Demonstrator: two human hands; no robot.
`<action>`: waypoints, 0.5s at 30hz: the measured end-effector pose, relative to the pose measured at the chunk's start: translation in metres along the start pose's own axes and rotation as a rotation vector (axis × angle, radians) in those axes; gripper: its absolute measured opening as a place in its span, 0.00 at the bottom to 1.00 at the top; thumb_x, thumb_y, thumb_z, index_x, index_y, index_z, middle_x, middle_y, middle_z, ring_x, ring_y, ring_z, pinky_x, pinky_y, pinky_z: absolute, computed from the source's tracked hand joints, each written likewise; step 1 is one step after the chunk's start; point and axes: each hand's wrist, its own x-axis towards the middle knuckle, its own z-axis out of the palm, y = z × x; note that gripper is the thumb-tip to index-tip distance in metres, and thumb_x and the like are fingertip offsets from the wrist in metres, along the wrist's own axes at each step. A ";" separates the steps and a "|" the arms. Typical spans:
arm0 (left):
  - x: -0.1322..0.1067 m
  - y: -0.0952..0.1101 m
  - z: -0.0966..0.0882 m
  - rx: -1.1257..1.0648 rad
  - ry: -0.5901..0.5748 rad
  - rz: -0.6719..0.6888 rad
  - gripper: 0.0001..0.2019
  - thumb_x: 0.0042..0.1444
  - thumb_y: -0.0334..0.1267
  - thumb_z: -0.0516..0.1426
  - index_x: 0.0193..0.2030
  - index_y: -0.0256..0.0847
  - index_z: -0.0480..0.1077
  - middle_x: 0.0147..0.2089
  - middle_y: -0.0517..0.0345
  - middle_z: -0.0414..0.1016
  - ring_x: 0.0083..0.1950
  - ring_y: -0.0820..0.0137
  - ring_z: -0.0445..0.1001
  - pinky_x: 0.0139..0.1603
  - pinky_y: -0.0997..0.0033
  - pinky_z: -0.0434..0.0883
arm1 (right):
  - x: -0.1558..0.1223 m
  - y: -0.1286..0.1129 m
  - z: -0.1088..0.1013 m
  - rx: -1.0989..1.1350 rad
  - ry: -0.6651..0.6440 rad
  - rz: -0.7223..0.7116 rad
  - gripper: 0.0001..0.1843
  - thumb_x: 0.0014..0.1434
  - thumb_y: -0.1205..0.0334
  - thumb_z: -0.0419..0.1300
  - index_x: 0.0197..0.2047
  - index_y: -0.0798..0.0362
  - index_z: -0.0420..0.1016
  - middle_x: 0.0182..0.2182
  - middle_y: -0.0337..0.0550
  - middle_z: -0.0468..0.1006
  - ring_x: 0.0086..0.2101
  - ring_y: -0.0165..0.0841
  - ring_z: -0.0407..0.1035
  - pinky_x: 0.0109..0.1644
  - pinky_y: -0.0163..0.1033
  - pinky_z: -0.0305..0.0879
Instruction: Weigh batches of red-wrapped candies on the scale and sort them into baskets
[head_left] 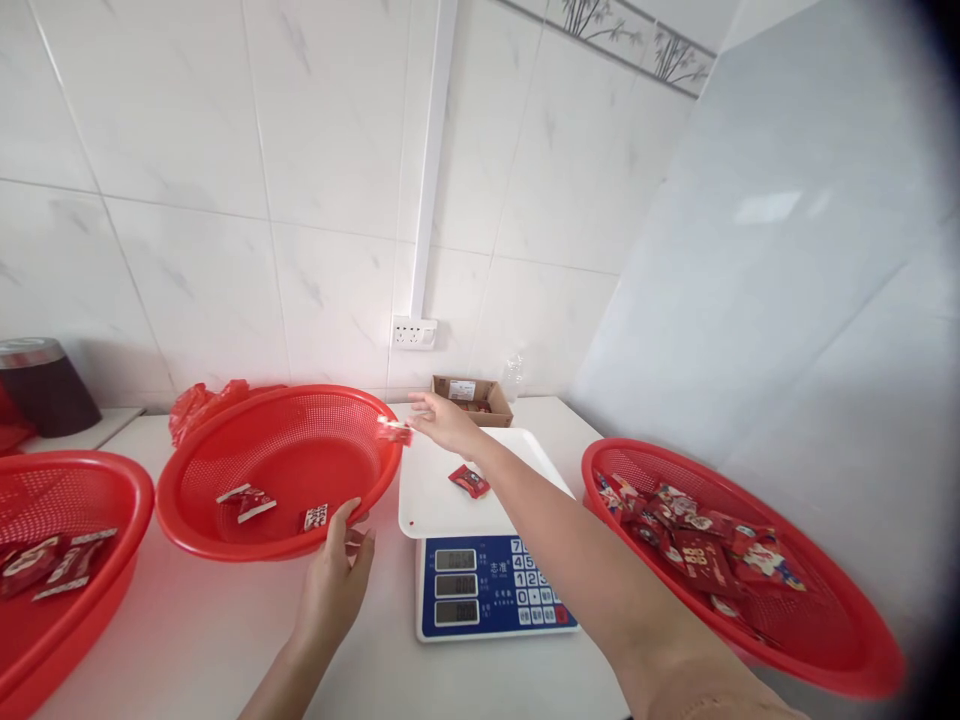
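My left hand [341, 575] is at the near right rim of a red plastic basket [180, 525], its fingers loosely bent and apart, holding nothing I can make out. In that basket lie a red-and-white wrapped packet [255, 502] and a smaller one [315, 517]. My right hand [446, 422] reaches over the white tray [431, 520] of a digital scale [484, 630], fingers apart. Just off its fingertips, by the basket's right rim, is a motion-blurred red-and-white packet [394, 431]; contact is unclear. A red packet [470, 481] lies on the tray below my forearm.
A second red basket [112, 600] with packets stands at the left, and a third [847, 660] with several packets at the right. Behind are a small cardboard box [491, 415], a clear bottle [513, 377], a red plastic bag [199, 405] and a dark canister [49, 395].
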 end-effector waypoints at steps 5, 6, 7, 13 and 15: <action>-0.001 0.000 0.001 -0.003 0.015 0.028 0.18 0.57 0.47 0.49 0.52 0.44 0.60 0.38 0.54 0.76 0.35 0.66 0.76 0.33 0.63 0.75 | -0.013 0.014 -0.016 -0.181 -0.122 0.058 0.30 0.61 0.53 0.54 0.65 0.51 0.56 0.62 0.47 0.63 0.59 0.34 0.59 0.57 0.36 0.58; -0.001 0.000 0.001 -0.008 0.014 0.028 0.18 0.57 0.47 0.49 0.52 0.44 0.60 0.38 0.54 0.76 0.35 0.66 0.76 0.33 0.63 0.75 | -0.017 0.023 -0.018 -0.248 -0.154 0.118 0.30 0.58 0.56 0.57 0.63 0.51 0.60 0.60 0.48 0.65 0.58 0.37 0.60 0.57 0.38 0.58; -0.001 0.000 0.002 -0.012 0.012 0.028 0.18 0.57 0.47 0.49 0.52 0.44 0.60 0.39 0.54 0.76 0.35 0.66 0.76 0.33 0.63 0.75 | -0.021 0.034 -0.019 -0.290 -0.180 0.178 0.29 0.56 0.59 0.59 0.60 0.52 0.63 0.57 0.50 0.69 0.56 0.40 0.63 0.55 0.41 0.60; -0.003 0.000 0.005 -0.020 -0.010 0.030 0.19 0.57 0.47 0.49 0.54 0.44 0.59 0.41 0.53 0.77 0.36 0.66 0.76 0.34 0.63 0.75 | -0.033 0.075 -0.014 -0.368 -0.190 0.396 0.24 0.43 0.74 0.63 0.46 0.55 0.75 0.44 0.55 0.77 0.45 0.47 0.72 0.44 0.43 0.66; -0.003 0.000 0.005 -0.012 -0.013 0.033 0.19 0.57 0.46 0.49 0.54 0.44 0.60 0.40 0.53 0.77 0.35 0.66 0.76 0.33 0.63 0.75 | -0.031 0.074 -0.014 -0.325 -0.147 0.398 0.22 0.45 0.75 0.62 0.46 0.58 0.75 0.44 0.58 0.77 0.44 0.47 0.72 0.44 0.44 0.66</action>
